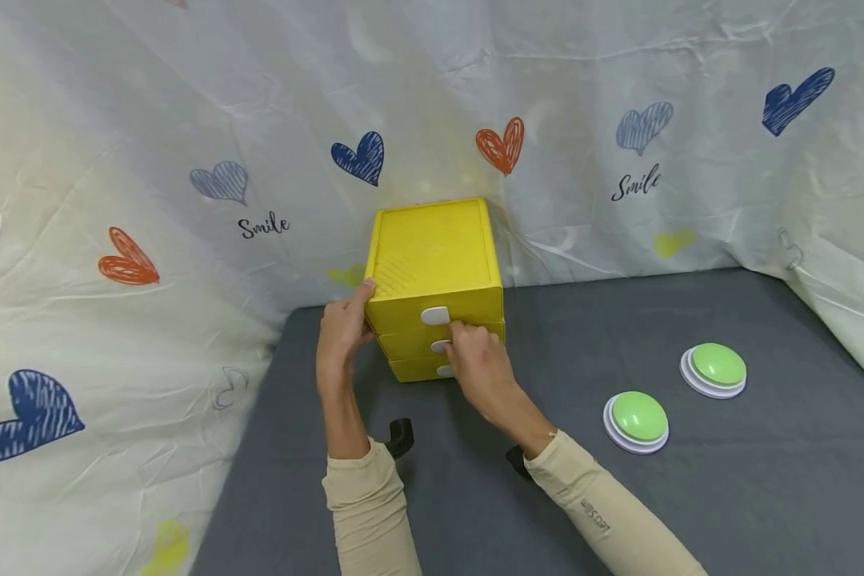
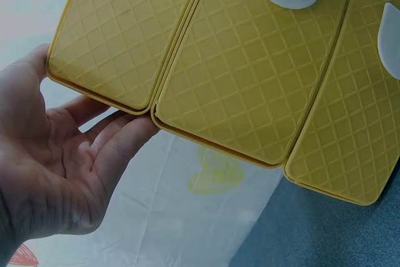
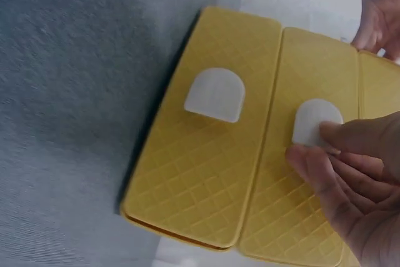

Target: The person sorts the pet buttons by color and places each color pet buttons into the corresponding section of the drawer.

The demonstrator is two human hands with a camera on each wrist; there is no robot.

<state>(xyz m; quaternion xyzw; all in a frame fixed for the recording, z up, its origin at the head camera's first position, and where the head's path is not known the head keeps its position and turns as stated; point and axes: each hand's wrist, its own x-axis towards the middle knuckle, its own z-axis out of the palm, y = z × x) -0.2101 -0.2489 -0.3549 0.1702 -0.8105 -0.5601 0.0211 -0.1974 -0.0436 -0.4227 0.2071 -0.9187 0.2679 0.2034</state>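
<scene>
A yellow drawer cabinet (image 1: 432, 248) with three stacked drawers stands against the curtain, each drawer front bearing a white rounded handle. My right hand (image 1: 481, 360) pinches the middle drawer's handle (image 3: 310, 120) between thumb and index finger. The bottom drawer's handle (image 3: 216, 94) shows beside it, and the top drawer's handle (image 1: 435, 315) sits above. At the cabinet's left side is my left hand (image 1: 341, 336), thumb over the top edge and fingers laid against the side wall. All three drawer fronts (image 2: 228, 67) look nearly flush in the left wrist view.
Two green push buttons on white bases, one nearer (image 1: 639, 416) and one farther (image 1: 718, 365), lie on the dark grey table (image 1: 547, 328) at the right. A pale curtain (image 1: 432, 96) printed with hearts rises behind and along the left.
</scene>
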